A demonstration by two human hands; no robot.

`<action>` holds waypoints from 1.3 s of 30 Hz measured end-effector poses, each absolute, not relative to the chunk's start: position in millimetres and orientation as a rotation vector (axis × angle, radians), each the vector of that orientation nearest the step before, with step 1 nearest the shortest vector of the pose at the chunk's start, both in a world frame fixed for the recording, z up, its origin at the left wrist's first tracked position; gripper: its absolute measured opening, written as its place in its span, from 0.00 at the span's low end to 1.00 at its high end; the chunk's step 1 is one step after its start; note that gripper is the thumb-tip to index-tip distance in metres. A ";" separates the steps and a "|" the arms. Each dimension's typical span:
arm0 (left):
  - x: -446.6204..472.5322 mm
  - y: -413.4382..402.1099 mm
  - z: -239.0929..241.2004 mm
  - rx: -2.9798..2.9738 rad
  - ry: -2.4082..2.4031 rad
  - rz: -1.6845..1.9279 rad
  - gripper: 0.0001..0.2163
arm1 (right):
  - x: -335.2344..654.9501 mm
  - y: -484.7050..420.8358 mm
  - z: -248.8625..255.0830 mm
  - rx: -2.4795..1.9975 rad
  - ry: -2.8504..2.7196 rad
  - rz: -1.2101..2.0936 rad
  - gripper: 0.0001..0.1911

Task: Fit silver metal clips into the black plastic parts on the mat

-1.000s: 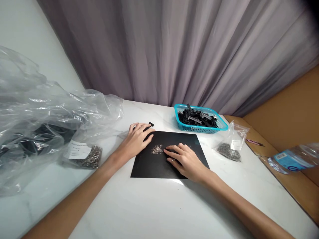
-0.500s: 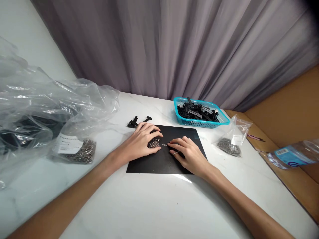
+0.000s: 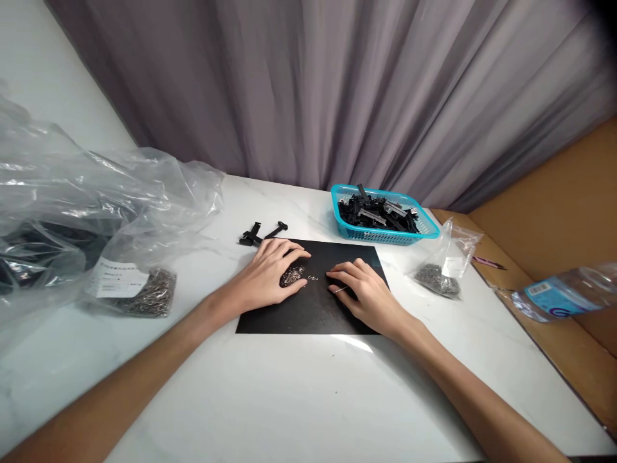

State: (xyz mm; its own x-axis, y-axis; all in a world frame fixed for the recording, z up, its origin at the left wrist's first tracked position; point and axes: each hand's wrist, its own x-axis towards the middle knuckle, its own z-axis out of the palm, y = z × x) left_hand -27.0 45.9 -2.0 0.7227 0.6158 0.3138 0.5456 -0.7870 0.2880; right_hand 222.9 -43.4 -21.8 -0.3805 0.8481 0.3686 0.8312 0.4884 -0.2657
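Small shiny metal pieces, apparently tiny springs or wire clips, lie in a pile (image 3: 292, 276) on a black mat (image 3: 308, 315). A few loose metal pieces (image 3: 313, 278) sit just right of the pile. My left hand (image 3: 270, 273) rests on the mat's left side, its fingers spread and curved around the pile. On the mat's right side, my right hand (image 3: 364, 289) has its fingers bent toward the loose pieces, apart from them. A thin pale rod (image 3: 341, 289) shows between its thumb and fingers. Black plastic parts (image 3: 251, 234) lie behind my left hand.
A blue basket (image 3: 385, 236) full of black plastic parts stands at the back right. Bags of metal pieces lie left (image 3: 154, 292) and right (image 3: 436, 280). Large clear plastic (image 3: 120, 180) covers the far left. A bottle (image 3: 554, 296) lies by the cardboard (image 3: 554, 193) at right.
My right hand has drawn slightly right, away from the loose metal pieces, leaving a wider gap. My left hand stays around the pile. The view has shifted a little.
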 end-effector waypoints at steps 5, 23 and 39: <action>-29.3 48.6 3.6 2.698 0.915 0.575 0.16 | 224.8 -42.5 -19.3 -1.382 -2.185 0.130 0.10; -44.5 104.4 -14.8 2.710 1.391 0.914 0.16 | 229.6 -56.0 -0.6 -1.461 -2.408 -0.007 0.23; -24.7 56.4 13.6 1.744 0.894 1.185 0.16 | 214.0 -39.5 -31.2 -1.452 -2.149 -0.152 0.10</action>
State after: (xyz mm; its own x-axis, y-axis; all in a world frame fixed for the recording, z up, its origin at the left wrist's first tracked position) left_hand -24.7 56.4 13.6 0.3031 0.8823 0.3601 0.1041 -0.4063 0.9078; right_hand 214.0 -39.5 -31.2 -0.2761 0.8280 0.4881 0.8883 0.4137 -0.1993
